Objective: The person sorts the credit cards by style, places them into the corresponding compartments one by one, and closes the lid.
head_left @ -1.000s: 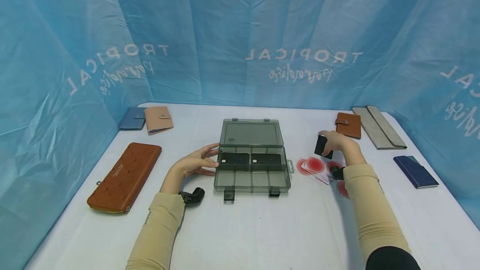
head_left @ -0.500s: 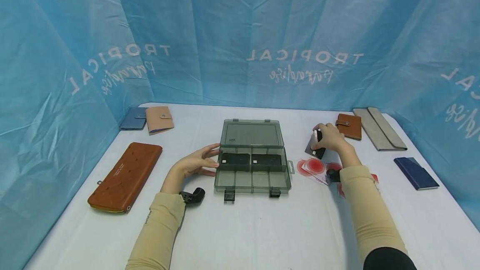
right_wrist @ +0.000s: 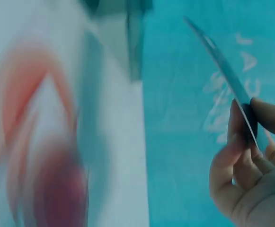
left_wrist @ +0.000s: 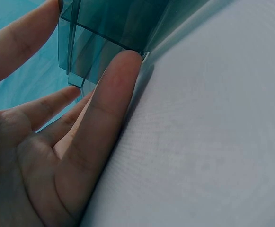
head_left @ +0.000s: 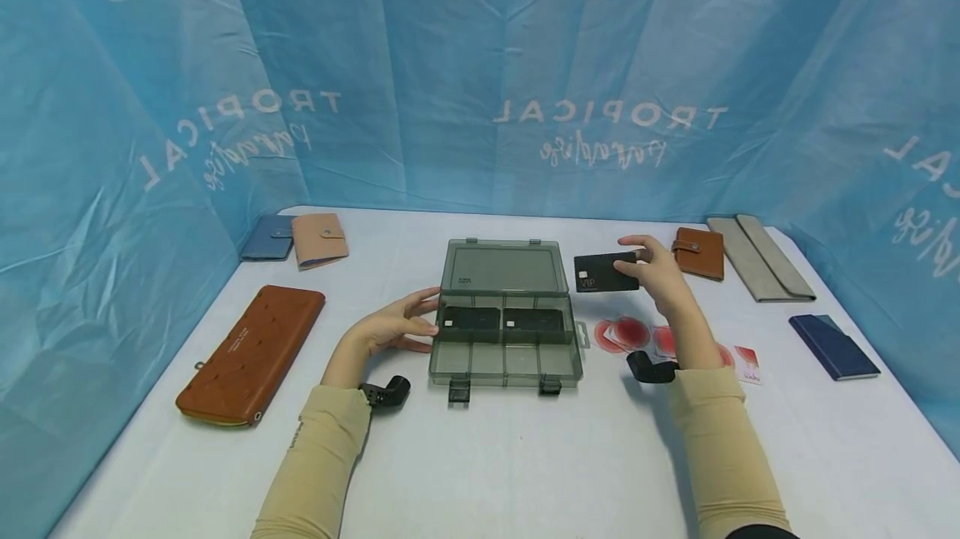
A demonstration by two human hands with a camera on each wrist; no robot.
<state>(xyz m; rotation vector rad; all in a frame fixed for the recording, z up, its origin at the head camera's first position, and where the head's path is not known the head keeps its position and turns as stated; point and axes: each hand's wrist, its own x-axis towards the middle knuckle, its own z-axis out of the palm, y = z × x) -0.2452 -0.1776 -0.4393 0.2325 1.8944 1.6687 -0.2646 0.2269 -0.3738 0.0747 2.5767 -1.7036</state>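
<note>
A black card marked VIP [head_left: 597,274] is pinched between thumb and fingers of my right hand [head_left: 660,274], raised just right of the lid. The right wrist view catches this card [right_wrist: 222,66] nearly edge-on. In the middle of the table lies a translucent grey-green compartment box [head_left: 486,364], its lid [head_left: 504,264] folded back. Two black cards [head_left: 470,319] lie side by side in its rear compartments. My left hand [head_left: 392,324] has its fingers extended against the box's left side. Up close, the left wrist view has fingertips touching the box wall [left_wrist: 113,28].
Red-and-white cards [head_left: 628,331] lie right of the box, partly behind my right wrist. Brown, blue and tan wallets [head_left: 318,239] sit left. A small brown wallet [head_left: 701,252], a grey envelope-style pouch [head_left: 761,257] and a navy booklet [head_left: 832,346] lie right.
My right hand has swung the black card leftward towards the box and turned its printed face into view. More red-and-white cards show beside the wrist. The left hand stays put.
</note>
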